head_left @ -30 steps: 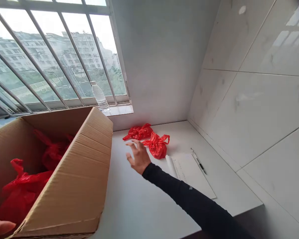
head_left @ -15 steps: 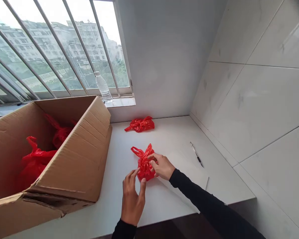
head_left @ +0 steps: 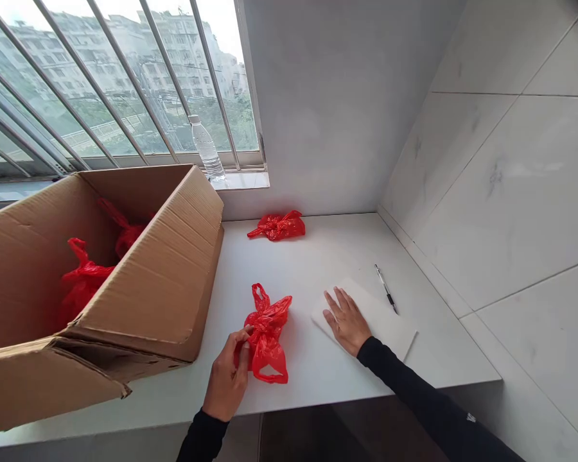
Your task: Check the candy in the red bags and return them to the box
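A knotted red plastic bag [head_left: 268, 327] lies on the white tabletop [head_left: 293, 269], its handle loops sticking out. My left hand [head_left: 228, 375] pinches the left side of this bag between thumb and fingers. To the right, my right hand [head_left: 347, 321] rests flat with fingers spread on a white sheet of paper [head_left: 385, 321]. It holds nothing. Just beyond the paper's right side lies a black-and-clear pen [head_left: 386, 289].
A second tied red bag [head_left: 278, 226] lies against the back wall. At left stands an open cardboard box [head_left: 149, 276] with red bags [head_left: 84, 276] inside. On the windowsill is a water bottle [head_left: 206, 149]. A tiled wall [head_left: 510, 192] bounds the right side.
My right hand has left the red bag and moved right onto the paper. My left hand has closed on the bag, which has shifted slightly left and turned. The view has tilted a little.
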A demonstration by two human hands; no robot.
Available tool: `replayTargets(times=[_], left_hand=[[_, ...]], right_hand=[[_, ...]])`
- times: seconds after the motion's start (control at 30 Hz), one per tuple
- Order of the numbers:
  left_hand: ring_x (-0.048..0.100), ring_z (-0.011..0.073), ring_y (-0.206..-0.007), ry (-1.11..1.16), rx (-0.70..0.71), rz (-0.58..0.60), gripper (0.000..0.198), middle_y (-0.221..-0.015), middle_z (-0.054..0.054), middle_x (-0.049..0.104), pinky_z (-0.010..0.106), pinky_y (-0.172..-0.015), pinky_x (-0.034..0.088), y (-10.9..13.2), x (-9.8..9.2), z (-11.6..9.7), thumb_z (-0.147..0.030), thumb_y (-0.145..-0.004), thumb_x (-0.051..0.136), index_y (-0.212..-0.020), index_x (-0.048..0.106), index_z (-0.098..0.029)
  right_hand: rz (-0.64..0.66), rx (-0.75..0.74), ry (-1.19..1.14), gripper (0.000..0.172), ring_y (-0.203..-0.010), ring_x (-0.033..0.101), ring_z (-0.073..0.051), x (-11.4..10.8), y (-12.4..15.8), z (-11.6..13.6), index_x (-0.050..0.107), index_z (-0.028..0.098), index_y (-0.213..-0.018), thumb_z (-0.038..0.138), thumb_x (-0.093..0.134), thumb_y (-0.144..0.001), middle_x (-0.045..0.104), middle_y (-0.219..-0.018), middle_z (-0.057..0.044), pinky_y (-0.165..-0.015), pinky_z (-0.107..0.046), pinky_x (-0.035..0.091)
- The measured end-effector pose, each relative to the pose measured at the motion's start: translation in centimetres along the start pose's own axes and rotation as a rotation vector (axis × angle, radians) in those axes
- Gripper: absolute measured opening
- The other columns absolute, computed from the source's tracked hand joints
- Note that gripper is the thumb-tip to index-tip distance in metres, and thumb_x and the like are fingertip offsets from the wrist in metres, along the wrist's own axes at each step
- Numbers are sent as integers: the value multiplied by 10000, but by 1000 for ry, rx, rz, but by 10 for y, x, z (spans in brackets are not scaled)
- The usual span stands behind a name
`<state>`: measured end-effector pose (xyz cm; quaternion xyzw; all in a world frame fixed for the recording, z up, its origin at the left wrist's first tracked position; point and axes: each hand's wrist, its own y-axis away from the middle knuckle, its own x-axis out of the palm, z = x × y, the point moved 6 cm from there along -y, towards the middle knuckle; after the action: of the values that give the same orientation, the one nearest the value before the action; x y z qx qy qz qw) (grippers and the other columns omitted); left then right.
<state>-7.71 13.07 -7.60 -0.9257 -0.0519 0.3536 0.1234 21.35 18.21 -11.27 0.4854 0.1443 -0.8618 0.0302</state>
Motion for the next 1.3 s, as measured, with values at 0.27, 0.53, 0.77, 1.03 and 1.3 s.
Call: replayTargets(times=[0.27,0.53,0.77,1.03,1.3], left_hand=[[607,272,-1193,-28,44,2,238,-1237,72,681,546,-1128,361,8,16,-12,-356,-900,581,-1117,640,-278],[624,249,-1155,14,-60,-261,176,-1185,90,680,461,-1026,471,21,-2,18,-363,-957,484,-1033,586,-242],[584,240,-1226,56,-17,-100,386,-1295,81,625,469,-1122,407,26,23,13,-364,-923,568,-1294,517,-268],[652,203,-1093,26,12,-138,145,-1158,21,695,520,-1194,304,25,26,32,-277,-944,527,-1050,625,-275],[420,284,-1392,-64,133,-153,504,-1475,86,501,548,-1170,310,29,21,-21,-225,-894,566,-1392,520,-293]], right_hand=[[78,-341,-188,398,-1218,544,-217,-5,-25,103,540,263,-1336,254,540,-938,628,-1284,-64,-1108,-440,404],[-94,-23,-285,184,-843,599,-227,-6,-1,42,555,189,-993,157,386,-927,644,-911,-75,-741,-382,526],[-86,-78,-361,301,-1015,562,-262,7,41,40,497,234,-1203,297,538,-911,626,-1102,-76,-921,-465,490],[-106,-78,-419,228,-795,525,-194,8,38,36,480,234,-846,194,321,-1005,542,-787,-8,-925,-437,471],[-109,-119,-464,402,-1161,500,-258,-3,44,48,475,223,-1321,195,482,-921,567,-1261,-100,-1008,-471,446]])
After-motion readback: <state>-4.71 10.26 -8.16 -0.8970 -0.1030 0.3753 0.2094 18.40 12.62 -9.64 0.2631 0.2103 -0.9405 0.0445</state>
